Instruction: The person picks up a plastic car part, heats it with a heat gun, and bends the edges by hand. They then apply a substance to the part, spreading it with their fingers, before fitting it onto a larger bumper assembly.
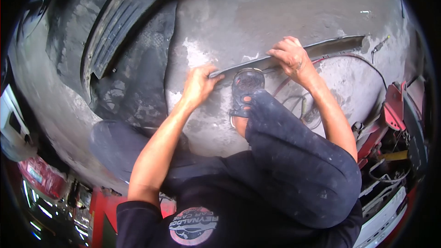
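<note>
A long, narrow dark trim strip (342, 46) runs across the middle of the view, slanting up toward the right over the grey concrete floor. My left hand (200, 83) pinches its left end between thumb and fingers. Farther along, my right hand (290, 59) grips the upper edge, fingers bent over it and the thumb below. Just under the strip, between my hands, is my sandalled foot (248, 85), with the knee bent out to the right. The strip's underside is partly hidden by my right hand and the foot.
On the left, a ribbed dark plastic part (117, 32) lies on a dark sheet (142, 71). A reddish hose (340, 56) and cables loop beneath the strip. Red metal equipment (394, 105) stands at the right, and a red wrapped bundle (42, 177) lies at the lower left.
</note>
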`<state>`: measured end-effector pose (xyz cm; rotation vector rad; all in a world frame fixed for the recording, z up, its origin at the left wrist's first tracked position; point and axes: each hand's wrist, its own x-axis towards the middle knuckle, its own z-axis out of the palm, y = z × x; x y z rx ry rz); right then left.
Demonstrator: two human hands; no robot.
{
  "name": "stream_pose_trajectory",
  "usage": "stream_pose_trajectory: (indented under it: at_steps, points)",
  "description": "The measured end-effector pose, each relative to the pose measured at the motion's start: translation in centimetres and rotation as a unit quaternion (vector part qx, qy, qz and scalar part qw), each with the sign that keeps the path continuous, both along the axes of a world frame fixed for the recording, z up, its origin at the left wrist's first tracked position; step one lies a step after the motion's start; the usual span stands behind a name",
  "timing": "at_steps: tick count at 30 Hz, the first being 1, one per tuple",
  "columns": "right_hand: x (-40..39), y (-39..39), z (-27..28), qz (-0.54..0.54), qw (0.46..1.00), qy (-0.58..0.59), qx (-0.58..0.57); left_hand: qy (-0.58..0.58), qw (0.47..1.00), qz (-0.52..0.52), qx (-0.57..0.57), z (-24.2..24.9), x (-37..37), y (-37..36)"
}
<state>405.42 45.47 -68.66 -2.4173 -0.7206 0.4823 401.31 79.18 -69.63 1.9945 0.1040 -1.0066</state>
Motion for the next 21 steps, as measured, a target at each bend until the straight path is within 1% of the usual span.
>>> stream_pose_trajectory:
  at_steps: [1, 2, 3, 4, 6, 7, 8, 9, 10, 11, 12, 14, 15, 16, 17, 18, 19, 20, 21]
  points:
    - [-0.3, 0.1, 0.5, -0.008, 1.0, -0.005, -0.004, -0.036, 0.999, 0.016, -0.033, -0.6, -0.9, 0.0]
    - [-0.8, 0.0, 1.2, -0.029, 0.997, -0.05, -0.059, -0.07, 0.995, 0.032, -0.069, -1.3, -1.8, 0.1]
    - [-1.3, -0.2, 2.0, -0.05, 0.988, -0.094, -0.115, -0.085, 0.994, 0.013, -0.067, -0.8, -1.6, 0.1]
    - [-1.9, -0.3, 2.5, -0.059, 0.985, -0.101, -0.124, -0.092, 0.993, 0.004, -0.077, -1.0, -1.8, 0.1]
    - [-3.0, -0.6, 2.8, -0.049, 0.979, -0.11, -0.165, -0.155, 0.985, -0.031, -0.073, -1.2, -2.1, 0.3]
    - [-3.1, -0.8, 3.0, -0.059, 0.978, -0.119, -0.158, -0.166, 0.982, -0.039, -0.082, -0.6, -1.9, 0.1]
    - [-3.0, -1.1, 3.5, -0.07, 0.975, -0.129, -0.165, -0.184, 0.978, -0.021, -0.093, 0.1, -1.7, 0.1]
    - [-2.7, -1.1, 4.3, -0.108, 0.968, -0.164, -0.154, -0.203, 0.974, -0.005, -0.105, 1.2, -1.4, 0.1]
    - [-2.5, -1.0, 5.7, -0.146, 0.958, -0.2, -0.144, -0.214, 0.97, -0.016, -0.117, 3.1, -0.6, 0.0]
    - [-2.5, -0.9, 7.6, -0.186, 0.948, -0.218, -0.135, -0.264, 0.956, -0.036, -0.121, 5.2, 0.5, -0.1]
    - [-2.8, -0.9, 9.5, -0.198, 0.939, -0.237, -0.151, -0.316, 0.938, -0.054, -0.129, 7.8, 1.8, -0.6]
    - [-4.0, -0.7, 13.6, -0.371, 0.879, -0.283, -0.098, -0.337, 0.922, -0.054, -0.181, 14.0, 3.0, -2.3]
    - [-4.6, -0.6, 15.3, -0.437, 0.843, -0.306, -0.064, -0.402, 0.892, -0.076, -0.191, 16.4, 3.4, -2.9]
    - [-5.3, -0.4, 17.1, -0.441, 0.832, -0.328, -0.077, -0.403, 0.886, -0.077, -0.218, 18.5, 3.3, -3.7]
    - [-6.0, -0.1, 18.7, -0.544, 0.794, -0.273, -0.011, -0.422, 0.871, -0.077, -0.24, 20.4, 3.2, -4.6]
    - [-6.9, 0.0, 19.9, -0.636, 0.74, -0.211, 0.06, -0.437, 0.858, -0.078, -0.26, 22.1, 2.9, -5.3]
    - [-7.6, 0.1, 20.8, -0.665, 0.703, -0.117, 0.223, -0.445, 0.849, -0.083, -0.275, 23.6, 2.4, -6.0]
    - [-8.3, 0.1, 21.8, -0.667, 0.699, -0.134, 0.22, -0.465, 0.837, -0.098, -0.271, 24.9, 1.9, -6.5]
    - [-8.7, 0.7, 22.9, -0.663, 0.67, -0.067, 0.327, -0.484, 0.826, -0.112, -0.265, 26.0, 1.4, -7.0]
